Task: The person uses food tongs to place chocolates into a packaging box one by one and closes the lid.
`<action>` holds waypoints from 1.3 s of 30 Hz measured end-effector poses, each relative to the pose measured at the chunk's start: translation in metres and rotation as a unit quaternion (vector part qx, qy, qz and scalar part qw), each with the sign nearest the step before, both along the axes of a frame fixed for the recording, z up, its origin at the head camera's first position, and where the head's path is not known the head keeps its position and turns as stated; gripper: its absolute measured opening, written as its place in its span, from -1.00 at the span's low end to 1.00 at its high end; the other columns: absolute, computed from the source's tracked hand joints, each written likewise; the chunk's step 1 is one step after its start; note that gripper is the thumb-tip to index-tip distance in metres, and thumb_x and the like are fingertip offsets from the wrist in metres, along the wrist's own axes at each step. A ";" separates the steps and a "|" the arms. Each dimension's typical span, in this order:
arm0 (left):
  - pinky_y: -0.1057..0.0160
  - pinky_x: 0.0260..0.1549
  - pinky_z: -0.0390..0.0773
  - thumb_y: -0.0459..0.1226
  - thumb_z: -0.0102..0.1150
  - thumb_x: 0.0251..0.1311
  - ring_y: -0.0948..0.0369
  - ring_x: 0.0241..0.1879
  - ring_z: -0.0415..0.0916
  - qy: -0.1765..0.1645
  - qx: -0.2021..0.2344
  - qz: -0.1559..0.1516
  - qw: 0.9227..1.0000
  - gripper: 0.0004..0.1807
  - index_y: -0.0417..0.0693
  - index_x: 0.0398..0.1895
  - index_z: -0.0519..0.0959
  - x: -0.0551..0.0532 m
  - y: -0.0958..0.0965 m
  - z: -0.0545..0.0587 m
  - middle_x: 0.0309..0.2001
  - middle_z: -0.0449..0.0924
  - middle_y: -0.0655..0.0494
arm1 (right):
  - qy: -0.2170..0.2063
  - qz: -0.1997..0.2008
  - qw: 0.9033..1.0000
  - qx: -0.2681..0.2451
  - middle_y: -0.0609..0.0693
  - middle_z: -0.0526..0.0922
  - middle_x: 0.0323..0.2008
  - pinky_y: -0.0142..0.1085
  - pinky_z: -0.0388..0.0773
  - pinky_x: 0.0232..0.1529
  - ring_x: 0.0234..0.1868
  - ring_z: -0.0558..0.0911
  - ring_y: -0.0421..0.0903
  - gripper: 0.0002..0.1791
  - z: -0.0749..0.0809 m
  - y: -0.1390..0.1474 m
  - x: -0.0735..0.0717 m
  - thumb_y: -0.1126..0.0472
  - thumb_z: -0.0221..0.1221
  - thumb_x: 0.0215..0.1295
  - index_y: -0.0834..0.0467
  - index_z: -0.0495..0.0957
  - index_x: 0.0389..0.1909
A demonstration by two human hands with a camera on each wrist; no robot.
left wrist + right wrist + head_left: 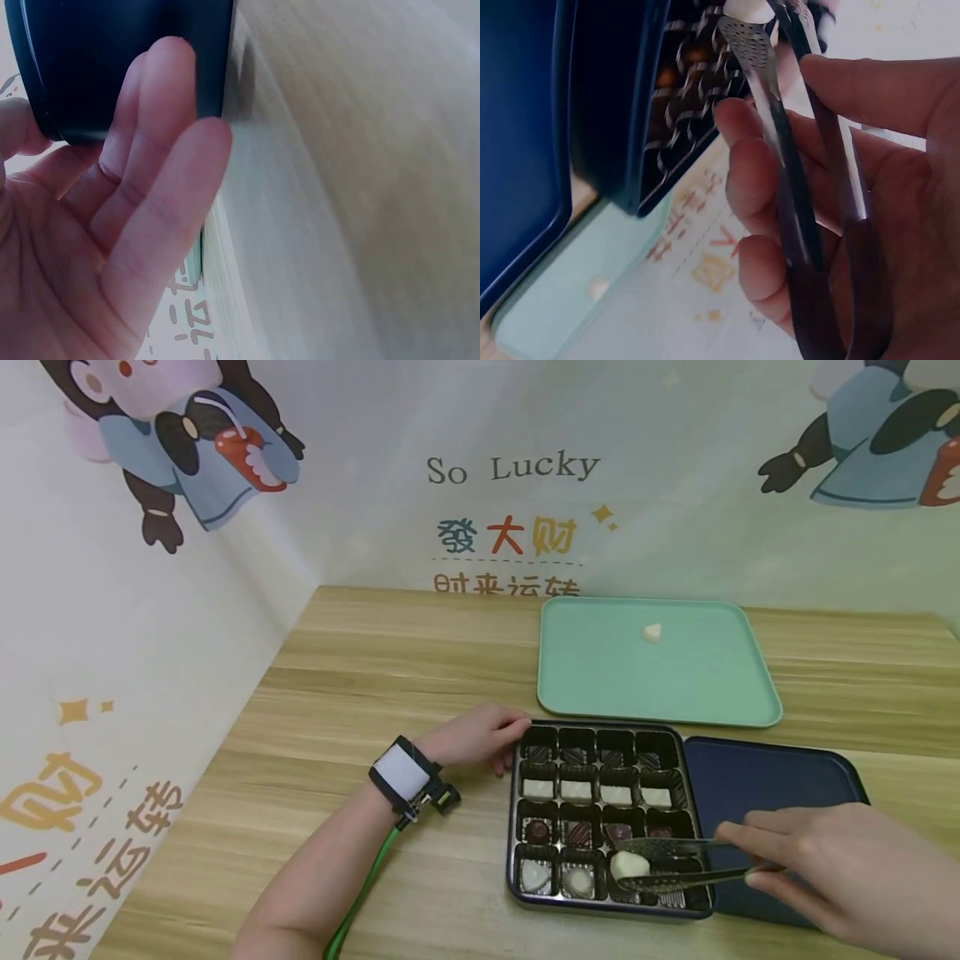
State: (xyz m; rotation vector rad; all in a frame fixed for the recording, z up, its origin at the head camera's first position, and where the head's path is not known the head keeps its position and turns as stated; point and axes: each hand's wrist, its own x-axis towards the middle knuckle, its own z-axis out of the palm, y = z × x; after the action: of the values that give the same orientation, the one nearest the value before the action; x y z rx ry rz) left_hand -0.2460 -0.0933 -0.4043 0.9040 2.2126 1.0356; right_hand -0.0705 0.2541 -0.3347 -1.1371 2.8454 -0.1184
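Observation:
My right hand point(847, 868) holds metal tongs point(799, 180) between thumb and fingers. Their perforated tips pinch a cream-white chocolate point(628, 865) over the bottom row of a dark chocolate box point(611, 906). White heart-shaped point(535, 876) and round point(579, 882) chocolates sit in that row's left compartments. Dark chocolates point(579, 835) fill the row above, white rectangular ones point(576, 791) the one beyond. The far row holds no chocolates. At the box's far left corner, my left hand point(480, 737) rests its thumb on the rim, its loosely extended fingers point(169, 97) against the outer wall.
A mint-green tray point(600, 681) lies behind the box, with one small cream-white piece point(652, 632) on it. To the right, a navy lid point(772, 768) lies beside the box, partly under my right hand. A printed cloth point(510, 410) stands behind the wooden table point(360, 660).

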 end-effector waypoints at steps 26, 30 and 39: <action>0.24 -0.54 0.63 -0.23 -0.22 0.55 0.14 -0.62 0.56 0.002 -0.001 -0.001 1.000 -0.61 -0.13 -0.52 0.35 0.003 0.002 0.004 -0.59 0.52 0.02 | 0.145 0.118 0.930 0.318 -0.19 -0.09 -0.78 -0.29 -0.25 -0.61 -0.64 -0.17 -0.18 -0.38 0.024 -0.122 -0.004 0.15 0.33 0.15 -0.07 0.10 -0.87; 0.23 -0.54 0.64 -0.23 -0.23 0.55 0.14 -0.61 0.57 -0.004 -0.001 -0.002 1.000 -0.61 -0.12 -0.54 0.32 0.003 0.003 0.002 -0.58 0.51 0.02 | 0.136 0.112 0.932 0.316 -0.19 -0.06 -0.80 -0.28 -0.24 -0.60 -0.65 -0.17 -0.17 -0.38 0.023 -0.123 -0.006 0.17 0.34 0.14 -0.08 0.13 -0.88; 0.22 -0.53 0.64 -0.24 -0.23 0.55 0.13 -0.61 0.57 0.004 -0.002 -0.001 1.000 -0.60 -0.09 -0.57 0.28 0.002 0.003 0.003 -0.59 0.52 0.01 | 0.128 0.091 0.951 0.265 -0.21 0.14 -0.80 -0.36 0.07 -0.72 -0.69 0.01 -0.23 -0.47 0.022 -0.116 -0.004 0.24 0.38 -0.03 -0.07 0.22 -0.89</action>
State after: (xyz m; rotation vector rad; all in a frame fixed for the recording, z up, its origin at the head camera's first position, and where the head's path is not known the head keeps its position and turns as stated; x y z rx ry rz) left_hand -0.2444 -0.0904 -0.4013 0.9104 2.2186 1.0285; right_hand -0.0750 0.1385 -0.3124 -1.3417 2.6801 0.8055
